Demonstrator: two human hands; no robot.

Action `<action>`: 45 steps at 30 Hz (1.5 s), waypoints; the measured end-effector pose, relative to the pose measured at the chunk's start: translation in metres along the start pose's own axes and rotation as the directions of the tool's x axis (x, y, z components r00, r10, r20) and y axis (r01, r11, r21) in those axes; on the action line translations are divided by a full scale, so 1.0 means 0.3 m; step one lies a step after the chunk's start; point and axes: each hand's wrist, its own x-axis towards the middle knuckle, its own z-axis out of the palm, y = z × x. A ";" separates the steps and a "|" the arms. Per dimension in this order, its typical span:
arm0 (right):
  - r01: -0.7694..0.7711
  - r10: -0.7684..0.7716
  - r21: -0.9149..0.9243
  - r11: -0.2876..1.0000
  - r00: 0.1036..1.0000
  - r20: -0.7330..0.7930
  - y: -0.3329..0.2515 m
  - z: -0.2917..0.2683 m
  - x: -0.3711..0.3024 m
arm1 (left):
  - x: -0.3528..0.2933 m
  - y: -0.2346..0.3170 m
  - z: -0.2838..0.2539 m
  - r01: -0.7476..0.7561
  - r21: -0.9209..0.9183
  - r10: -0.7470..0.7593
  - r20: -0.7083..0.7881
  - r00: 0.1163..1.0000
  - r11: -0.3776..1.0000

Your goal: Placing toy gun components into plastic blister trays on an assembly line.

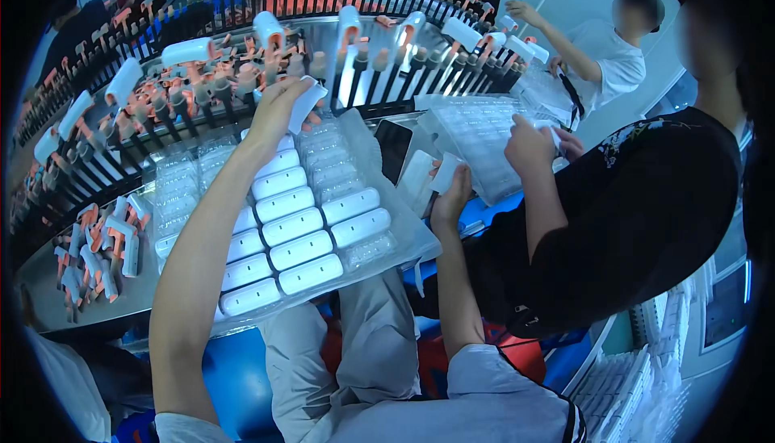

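Note:
My left hand (276, 117) reaches to the rack of posts, its fingers closed round a white plastic casing (307, 104). Orange-pink bits show just below that casing. To the right of the tray, my right hand (454, 193) is closed on another white casing (445, 173). A further white piece (416, 172) shows beside it; whether my fingers hold that too, I cannot tell. Between my arms, a clear moulded tray (367, 251) carries rows of white oblong casings (291, 226), each with a small dark slot. Several of its pockets hold no casing. My left forearm covers part of the tray.
Dark posts (367, 80) curve across the bench, some topped with white-and-orange parts (188, 52). A pile of such parts (101, 241) lies at left. A dark phone (393, 149) lies beyond the tray. At right, a co-worker in black (622, 217) works close by another clear tray (476, 132).

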 end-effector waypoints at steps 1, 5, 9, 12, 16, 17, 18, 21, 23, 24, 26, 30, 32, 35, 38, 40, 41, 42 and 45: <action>0.005 -0.005 -0.003 1.000 1.000 0.000 -0.002 0.001 -0.001 | -0.002 -0.001 -0.002 0.009 -0.001 -0.009 0.002 1.000 1.000; -0.013 0.013 0.049 0.999 1.000 -0.001 0.015 -0.011 0.000 | 0.003 -0.001 0.000 0.007 -0.001 -0.007 0.008 1.000 1.000; 0.000 0.000 0.047 0.999 1.000 -0.005 0.017 -0.023 0.004 | 0.006 -0.007 -0.001 -0.001 -0.007 0.001 0.008 1.000 1.000; 0.002 -0.002 0.026 1.000 1.000 0.001 0.015 -0.032 0.005 | 0.012 -0.010 -0.006 0.005 -0.011 -0.005 0.015 1.000 1.000; -0.004 0.001 0.106 0.994 0.999 0.032 0.018 -0.039 0.001 | 0.004 -0.003 -0.003 -0.006 -0.015 0.006 0.008 1.000 1.000; -0.022 0.018 0.125 0.992 0.999 0.028 0.019 -0.038 0.003 | 0.008 -0.008 -0.006 0.000 -0.009 0.000 -0.001 1.000 1.000; -0.039 0.036 0.145 0.989 0.999 0.026 0.019 -0.037 0.005 | 0.014 -0.011 -0.010 -0.001 -0.011 0.001 -0.001 1.000 1.000; -0.042 0.042 0.138 0.990 0.999 0.007 0.021 -0.041 0.009 | 0.016 -0.010 -0.010 0.030 0.000 -0.030 0.038 0.999 1.000; -0.041 0.040 0.135 0.990 0.999 0.011 0.023 -0.041 0.008 | 0.011 -0.006 -0.010 0.015 0.013 -0.015 0.007 1.000 1.000; -0.038 0.036 0.134 0.990 0.999 0.016 0.024 -0.037 0.009 | 0.012 -0.008 -0.012 0.014 0.015 -0.014 0.007 1.000 1.000; -0.028 0.025 0.123 0.992 0.999 0.025 0.023 -0.041 0.004 | 0.012 -0.010 -0.006 0.043 0.008 -0.043 0.013 0.999 0.999; -0.017 0.008 0.157 0.987 0.998 0.055 0.017 -0.045 0.004 | 0.008 -0.005 -0.011 0.014 0.001 -0.014 0.017 1.000 1.000; -0.022 0.014 0.146 0.989 0.998 0.054 0.014 -0.047 0.000 | 0.006 -0.005 -0.009 0.029 -0.002 -0.028 0.018 0.999 1.000; -0.032 0.026 0.130 0.991 0.999 0.046 0.012 -0.042 0.001 | 0.006 0.000 -0.006 0.025 0.001 -0.025 0.012 1.000 1.000; -0.033 0.029 0.094 0.995 0.999 0.040 0.007 -0.042 0.000 | 0.011 -0.002 0.000 0.008 0.002 -0.008 0.010 1.000 1.000; -0.028 0.025 0.069 0.997 0.999 0.038 0.011 -0.047 0.000 | 0.013 -0.006 -0.003 0.009 0.000 -0.009 0.018 1.000 1.000; -0.030 0.026 0.071 0.997 0.998 0.050 0.012 -0.046 -0.001 | 0.012 -0.005 -0.007 0.008 0.001 -0.008 0.021 1.000 1.000; -0.031 0.026 0.073 0.997 0.998 0.063 0.013 -0.045 -0.001 | 0.011 -0.005 -0.011 0.006 0.002 -0.006 0.025 1.000 1.000; -0.016 0.008 0.099 0.995 0.997 0.076 0.020 -0.057 0.006 | 0.011 -0.009 -0.002 0.007 -0.016 -0.006 0.021 1.000 1.000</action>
